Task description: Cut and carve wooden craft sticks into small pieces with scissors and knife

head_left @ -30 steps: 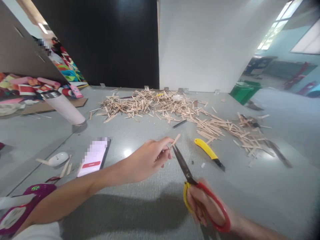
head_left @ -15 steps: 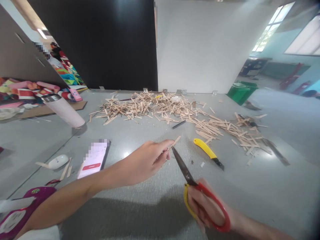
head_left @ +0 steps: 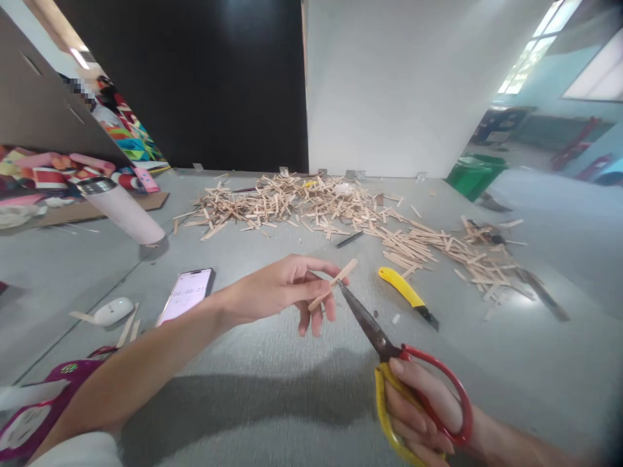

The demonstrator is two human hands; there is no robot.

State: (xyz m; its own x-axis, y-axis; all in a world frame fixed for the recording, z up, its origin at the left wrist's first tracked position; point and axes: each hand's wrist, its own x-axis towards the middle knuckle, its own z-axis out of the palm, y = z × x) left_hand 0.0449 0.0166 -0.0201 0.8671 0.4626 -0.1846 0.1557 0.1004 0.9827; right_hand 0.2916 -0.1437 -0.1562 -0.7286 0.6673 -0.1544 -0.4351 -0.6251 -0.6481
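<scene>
Between the thumb and fingers of my left hand (head_left: 287, 288) is a thin wooden craft stick (head_left: 348, 268), slanting up to the right. My right hand (head_left: 413, 395) grips a pair of scissors (head_left: 372, 327) by its red and yellow handles. The scissors' tips meet the stick close to my left fingertips; whether they cut into it I cannot tell. Right of the blades a yellow utility knife (head_left: 402, 287) lies on the grey table (head_left: 272, 402).
A big heap of craft sticks (head_left: 272, 204) spreads along the back, trailing right. On the left are a phone (head_left: 187, 292) showing a timer, a white mouse (head_left: 113, 311) and a pale pink bottle (head_left: 124, 211). A dark and a white panel (head_left: 389, 84) stand behind.
My left fingers have spread apart, and more of the stick now shows. My right hand has shifted slightly right with the scissors, their handles further apart.
</scene>
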